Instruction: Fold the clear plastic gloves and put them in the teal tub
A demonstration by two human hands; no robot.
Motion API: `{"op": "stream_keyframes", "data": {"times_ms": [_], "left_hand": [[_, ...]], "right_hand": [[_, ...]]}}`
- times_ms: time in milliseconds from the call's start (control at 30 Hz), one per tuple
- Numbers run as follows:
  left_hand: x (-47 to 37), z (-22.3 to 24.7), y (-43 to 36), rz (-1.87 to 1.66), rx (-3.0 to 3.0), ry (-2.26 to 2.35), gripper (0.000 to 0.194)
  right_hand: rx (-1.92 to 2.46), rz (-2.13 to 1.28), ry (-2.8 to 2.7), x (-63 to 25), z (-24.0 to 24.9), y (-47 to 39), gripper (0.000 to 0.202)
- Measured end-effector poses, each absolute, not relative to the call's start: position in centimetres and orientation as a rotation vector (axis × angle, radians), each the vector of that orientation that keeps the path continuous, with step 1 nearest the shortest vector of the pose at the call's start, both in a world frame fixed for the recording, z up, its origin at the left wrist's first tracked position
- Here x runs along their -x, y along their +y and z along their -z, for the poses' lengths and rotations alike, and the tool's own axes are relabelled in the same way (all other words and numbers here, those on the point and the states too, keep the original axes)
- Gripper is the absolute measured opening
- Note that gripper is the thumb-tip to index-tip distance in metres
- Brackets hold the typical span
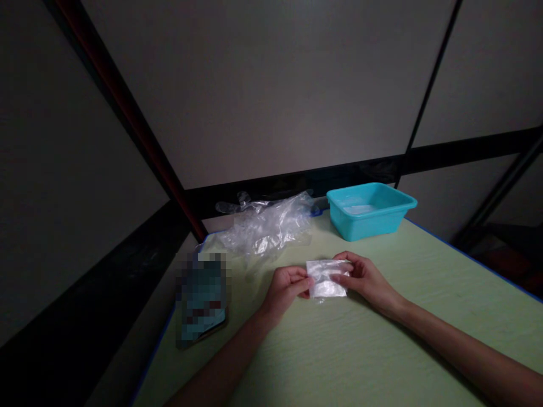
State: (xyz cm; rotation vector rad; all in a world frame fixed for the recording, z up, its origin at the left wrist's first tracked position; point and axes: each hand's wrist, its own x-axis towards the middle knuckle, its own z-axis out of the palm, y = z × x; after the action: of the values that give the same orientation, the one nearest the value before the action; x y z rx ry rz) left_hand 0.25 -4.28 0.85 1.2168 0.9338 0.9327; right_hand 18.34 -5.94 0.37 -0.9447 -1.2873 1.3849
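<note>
Both hands hold a small rectangular folded piece of shiny whitish plastic [324,287] just above the table. At its left edge, my left hand [288,285] pinches it between thumb and fingers. My right hand [360,278] grips the right side, thumb on the front face and fingers behind. A bit of clear film hangs below the lower edge. Behind my left hand lies a crumpled heap of thin clear plastic gloves [271,223], with finger shapes showing at its back left.
A turquoise plastic tub [371,226] stands at the back right, with something whitish inside. At the left edge lies a blurred-out, dark-edged flat object [206,308]. The pale green table [382,362] has a blue edge and meets panelled walls behind.
</note>
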Motion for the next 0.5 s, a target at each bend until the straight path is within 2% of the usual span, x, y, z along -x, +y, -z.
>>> {"op": "stream_keyframes", "data": {"times_ms": [333,500], "left_hand": [[-0.02,-0.56,-4.05,-0.962,-1.213,0.938,0.022],[0.09,-0.4,-3.94,-0.983,-1.201,0.917,0.019]], "right_hand": [[0.917,-1.483,-1.218,-18.08,-0.46,-6.0,0.033],[0.86,-1.55,-1.046,-18.4,-0.77,-6.2,0.024]]}}
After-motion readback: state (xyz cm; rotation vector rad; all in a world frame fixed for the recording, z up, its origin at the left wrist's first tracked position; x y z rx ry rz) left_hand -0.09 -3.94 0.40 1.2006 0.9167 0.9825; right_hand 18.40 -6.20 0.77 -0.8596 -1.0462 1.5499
